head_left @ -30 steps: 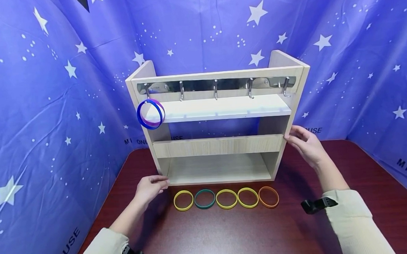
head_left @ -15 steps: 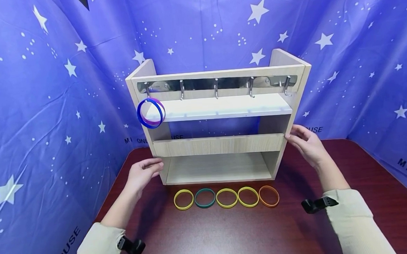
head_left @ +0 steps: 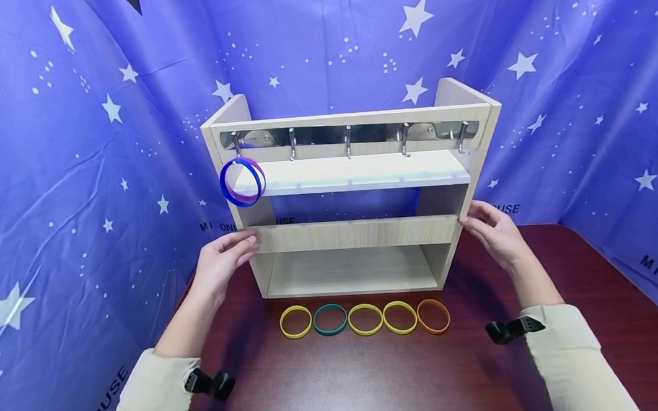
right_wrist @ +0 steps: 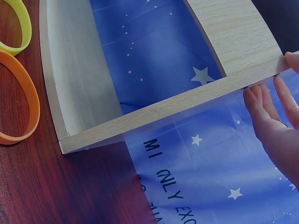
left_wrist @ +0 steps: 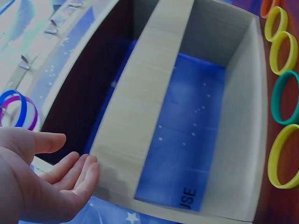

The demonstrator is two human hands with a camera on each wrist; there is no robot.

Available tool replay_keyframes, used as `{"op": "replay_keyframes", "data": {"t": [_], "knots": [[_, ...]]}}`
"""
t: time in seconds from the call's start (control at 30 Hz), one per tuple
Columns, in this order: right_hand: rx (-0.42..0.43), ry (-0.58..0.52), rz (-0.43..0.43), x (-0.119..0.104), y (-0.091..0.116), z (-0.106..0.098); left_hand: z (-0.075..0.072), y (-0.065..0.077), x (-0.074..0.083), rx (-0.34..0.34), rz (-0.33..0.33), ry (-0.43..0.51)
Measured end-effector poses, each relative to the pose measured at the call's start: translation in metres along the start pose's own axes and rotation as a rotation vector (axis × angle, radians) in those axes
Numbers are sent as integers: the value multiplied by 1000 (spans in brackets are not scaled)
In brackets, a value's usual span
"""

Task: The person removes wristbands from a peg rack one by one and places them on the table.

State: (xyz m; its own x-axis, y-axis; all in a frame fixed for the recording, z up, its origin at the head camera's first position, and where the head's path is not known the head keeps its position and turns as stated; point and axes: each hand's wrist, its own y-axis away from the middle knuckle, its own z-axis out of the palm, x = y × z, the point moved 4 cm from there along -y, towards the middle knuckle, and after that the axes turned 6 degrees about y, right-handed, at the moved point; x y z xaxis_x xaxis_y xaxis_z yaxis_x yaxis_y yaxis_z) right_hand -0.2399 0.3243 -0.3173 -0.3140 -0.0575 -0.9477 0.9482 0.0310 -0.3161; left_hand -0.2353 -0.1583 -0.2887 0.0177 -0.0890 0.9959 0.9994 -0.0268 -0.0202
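Note:
A light wooden rack (head_left: 358, 234) stands on the table, with a metal hook strip (head_left: 320, 136) along its upper front. From the leftmost hook hang a blue wristband (head_left: 223, 185) and a purple wristband (head_left: 263, 179). My left hand (head_left: 220, 264) is beside the rack's left panel, level with the wooden crossbar (left_wrist: 135, 93); its fingers are loosely bent around nothing, and contact with the panel is unclear. On the opposite side, my right hand (head_left: 495, 234) holds the right panel (right_wrist: 187, 105), thumb at the front edge and fingers against the outer face.
In front of the rack lies a row of wristbands: a yellow wristband (head_left: 282, 329), a teal wristband (head_left: 331, 334), two more yellow ones and an orange wristband (head_left: 448, 317). A blue starry curtain (head_left: 321, 51) surrounds the dark red table (head_left: 361, 384).
My left hand has risen along the rack's left side from its bottom front corner to crossbar height. My right hand stays on the right panel, and the wristbands keep their places.

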Motion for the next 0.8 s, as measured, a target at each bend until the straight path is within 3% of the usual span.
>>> {"op": "replay_keyframes", "data": {"t": [0.4,0.8], "knots": [[6,-7,0,1,0,0,6,0,28,-3,98,175],[8,-8,-5,1,1,0,8,-2,41,73,148,324]]}}
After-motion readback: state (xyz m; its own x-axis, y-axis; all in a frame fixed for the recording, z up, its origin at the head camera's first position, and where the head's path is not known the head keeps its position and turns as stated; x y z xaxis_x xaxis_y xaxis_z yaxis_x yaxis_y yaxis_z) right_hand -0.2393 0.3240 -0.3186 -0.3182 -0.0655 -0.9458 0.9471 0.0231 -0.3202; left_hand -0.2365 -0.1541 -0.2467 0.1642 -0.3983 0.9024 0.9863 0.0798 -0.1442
